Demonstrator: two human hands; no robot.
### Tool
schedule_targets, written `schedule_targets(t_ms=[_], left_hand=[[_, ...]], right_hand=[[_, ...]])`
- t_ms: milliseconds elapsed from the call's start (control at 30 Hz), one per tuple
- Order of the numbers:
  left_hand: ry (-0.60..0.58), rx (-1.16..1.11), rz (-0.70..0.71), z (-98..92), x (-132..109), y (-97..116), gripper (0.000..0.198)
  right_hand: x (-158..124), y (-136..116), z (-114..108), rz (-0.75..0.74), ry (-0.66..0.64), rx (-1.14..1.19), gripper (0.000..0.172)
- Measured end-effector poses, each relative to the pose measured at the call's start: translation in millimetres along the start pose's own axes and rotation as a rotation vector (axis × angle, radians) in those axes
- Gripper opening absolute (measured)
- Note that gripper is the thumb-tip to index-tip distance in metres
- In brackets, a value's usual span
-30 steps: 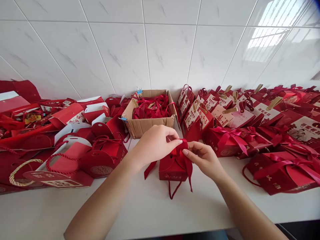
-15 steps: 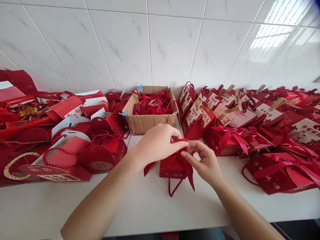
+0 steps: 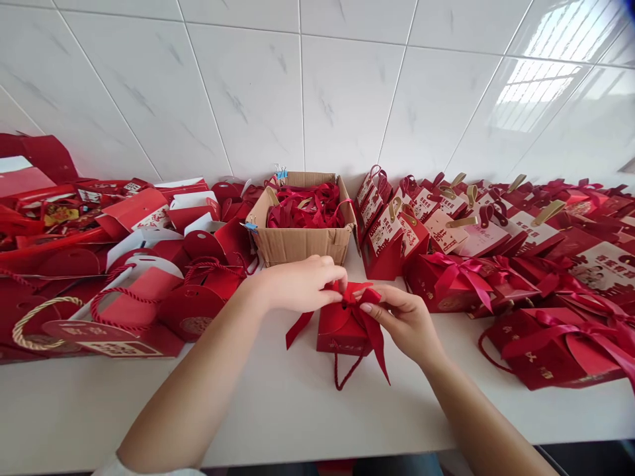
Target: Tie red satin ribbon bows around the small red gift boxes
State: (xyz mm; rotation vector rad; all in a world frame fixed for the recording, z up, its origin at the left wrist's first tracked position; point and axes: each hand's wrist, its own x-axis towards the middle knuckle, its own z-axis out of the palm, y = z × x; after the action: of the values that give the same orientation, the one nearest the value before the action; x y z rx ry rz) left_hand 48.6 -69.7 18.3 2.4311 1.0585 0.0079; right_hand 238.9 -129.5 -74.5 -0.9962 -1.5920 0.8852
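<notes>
A small red gift box (image 3: pixel 342 330) stands on the white table in front of me, its twisted cord handle hanging down the near side. On its top a dark red ribbon (image 3: pixel 373 330) is tied in a bow, with one tail out to the left and another falling at the front right. My left hand (image 3: pixel 310 284) pinches the bow's left side close to the knot. The thumb and fingers of my right hand (image 3: pixel 404 317) are closed on the bow's right loop. The left fingers partly cover the left loop.
Behind the gift box stands a cardboard box (image 3: pixel 302 246) of loose ribbons (image 3: pixel 312 205). Open red boxes (image 3: pixel 208 304) crowd the left side. On the right are boxes with bows (image 3: pixel 560 344) and several small handled boxes (image 3: pixel 384 238). A tiled wall (image 3: pixel 352 99) rises behind.
My left hand has shifted left, away from my right hand, and lower. The knot and both sides of the bow now show between the hands. The gift box has stayed in place.
</notes>
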Motion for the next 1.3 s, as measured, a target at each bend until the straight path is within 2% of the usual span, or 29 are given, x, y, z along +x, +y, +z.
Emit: schedule_targets(t_ms=[67,200,367,467,567,633,800,933,1100,1300], left_hand=[[-0.063,0.073,-0.014,0.2,1.2,-2.6,0.015],[-0.044,0.105,-0.002,3.1,4.1,-2.1,0.011],[0.009,0.018,0.005,0.6,0.9,-2.6,0.013],[-0.021,-0.054,0.009,-3.0,-3.8,-1.2,0.010],[-0.042,-0.049,0.007,-4.9,-9.7,2.1,0.006],[-0.005,-0.025,0.021,-4.6,-13.6,4.4,0.008],[0.114,0.040,0.128,-2.3,-19.9,11.6,0.019],[0.116,0.063,0.189,-2.0,-21.3,20.0,0.023],[0.106,0.063,0.277,-0.7,-17.5,24.8,0.023],[0.137,0.072,0.286,-1.5,-13.0,21.2,0.025]], right_hand=[[-1.5,-0.9,-1.4,0.027,-0.057,-0.036,0.018],[-3.3,-2.6,-3.2,0.087,-0.097,-0.090,0.022],[-1.9,-5.3,0.2,0.169,-0.017,-0.029,0.023],[-0.6,-7.8,3.9,0.225,0.027,-0.003,0.025],[0.9,-10.3,6.6,0.250,0.023,-0.063,0.025],[2.3,-12.8,8.0,0.250,0.012,-0.145,0.024],[7.1,-24.6,11.8,0.176,-0.021,-0.394,0.021],[9.2,-30.0,15.6,0.105,-0.039,-0.513,0.019],[7.0,-22.9,18.8,0.012,-0.044,-0.516,0.015],[1.2,-18.0,17.6,-0.114,-0.097,-0.510,0.012]])
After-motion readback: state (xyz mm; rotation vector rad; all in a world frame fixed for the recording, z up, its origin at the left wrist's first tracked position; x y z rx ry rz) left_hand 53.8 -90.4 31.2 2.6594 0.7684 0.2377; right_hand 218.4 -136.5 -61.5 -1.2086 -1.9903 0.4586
